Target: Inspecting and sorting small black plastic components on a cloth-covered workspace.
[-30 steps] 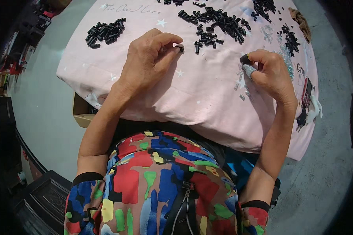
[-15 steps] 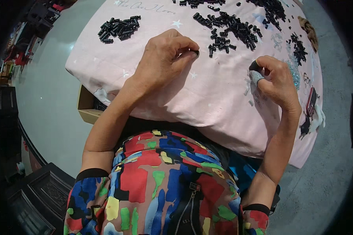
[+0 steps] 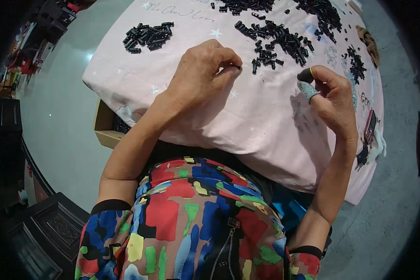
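My left hand (image 3: 203, 72) hovers over the pink cloth with thumb and forefinger pinched on a small black piece (image 3: 238, 68), mostly hidden by the fingertips. To its right is my right hand (image 3: 330, 95), with a black, yellow-rimmed finger cot (image 3: 305, 74) on the forefinger and a grey one (image 3: 308, 91) on the thumb. Those two tips are drawn close together; anything between them is too small to name. Beneath the right hand lie small silvery bits (image 3: 303, 122). A pile of black cylindrical parts (image 3: 284, 41) sits just beyond both hands.
The cloth-covered table (image 3: 191, 133) also bears a separate black pile (image 3: 148, 36) at left and more black parts (image 3: 321, 16) at the far right. Silvery pieces (image 3: 352, 88), a red-black object (image 3: 370, 126) and a brown cloth (image 3: 367, 42) line the right side. A cardboard box (image 3: 108, 138) stands below the left edge.
The view has shifted slightly. The black piece in my left hand shows less between the fingertips. My right hand has turned a little, showing more of both finger cots.
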Motion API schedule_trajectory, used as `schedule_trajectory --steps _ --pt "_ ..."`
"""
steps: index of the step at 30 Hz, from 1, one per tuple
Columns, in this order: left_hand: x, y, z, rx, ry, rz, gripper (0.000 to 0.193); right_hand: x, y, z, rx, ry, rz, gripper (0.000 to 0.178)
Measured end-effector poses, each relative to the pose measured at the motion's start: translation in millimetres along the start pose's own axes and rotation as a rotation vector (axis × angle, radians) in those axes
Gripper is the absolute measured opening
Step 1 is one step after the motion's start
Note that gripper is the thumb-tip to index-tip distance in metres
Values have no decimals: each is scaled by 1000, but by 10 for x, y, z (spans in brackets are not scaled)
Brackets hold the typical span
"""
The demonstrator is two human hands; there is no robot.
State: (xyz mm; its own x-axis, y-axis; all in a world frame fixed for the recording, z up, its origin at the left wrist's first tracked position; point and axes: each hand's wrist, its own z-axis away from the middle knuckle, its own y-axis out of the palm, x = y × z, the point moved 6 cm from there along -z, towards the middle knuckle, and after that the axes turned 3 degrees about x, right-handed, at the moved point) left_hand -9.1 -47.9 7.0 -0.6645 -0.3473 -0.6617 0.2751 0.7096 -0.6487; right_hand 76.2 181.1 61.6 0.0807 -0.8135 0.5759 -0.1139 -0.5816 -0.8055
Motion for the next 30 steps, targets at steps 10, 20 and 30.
schedule_trajectory --steps 10,20,30 --pt "121 -23 29 65 -182 614 24 515 252 -275 66 -112 -62 17" --pt "85 45 66 231 -420 1257 34 427 502 -270 -56 -114 -459 14" --pt "54 155 84 221 -547 1504 35 457 488 -222 -154 -186 -417 20"
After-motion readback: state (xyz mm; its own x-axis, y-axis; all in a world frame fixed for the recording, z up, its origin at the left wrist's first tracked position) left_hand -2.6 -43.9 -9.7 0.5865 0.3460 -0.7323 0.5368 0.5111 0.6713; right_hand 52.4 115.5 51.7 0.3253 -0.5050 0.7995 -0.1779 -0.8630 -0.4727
